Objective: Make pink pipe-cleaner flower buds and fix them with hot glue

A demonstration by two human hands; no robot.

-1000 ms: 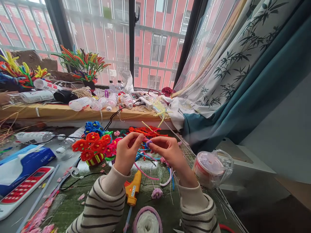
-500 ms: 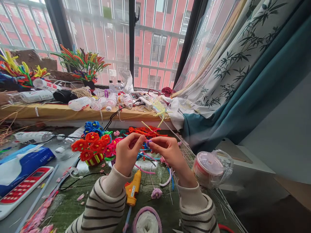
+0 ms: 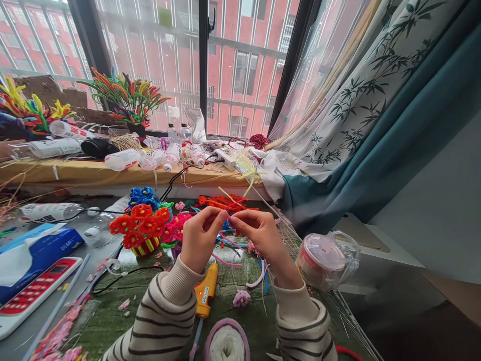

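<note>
My left hand and my right hand meet fingertip to fingertip above the green mat, both pinched on a small lilac pipe-cleaner piece that is almost hidden between them. A pink pipe-cleaner strand trails down below the hands. Just under my left wrist lies a yellow glue gun. A small lilac pipe-cleaner flower rests on the mat below my right wrist. Both sleeves are cream with dark stripes.
Red, pink and blue pipe-cleaner flowers stand left of the hands. A clear round tub sits to the right. A red calculator and a blue tissue pack lie at the left. Bottles and a power strip crowd the windowsill.
Both hands have lifted slightly and closed in tighter together; the lilac piece that showed between the fingertips is now nearly covered.
</note>
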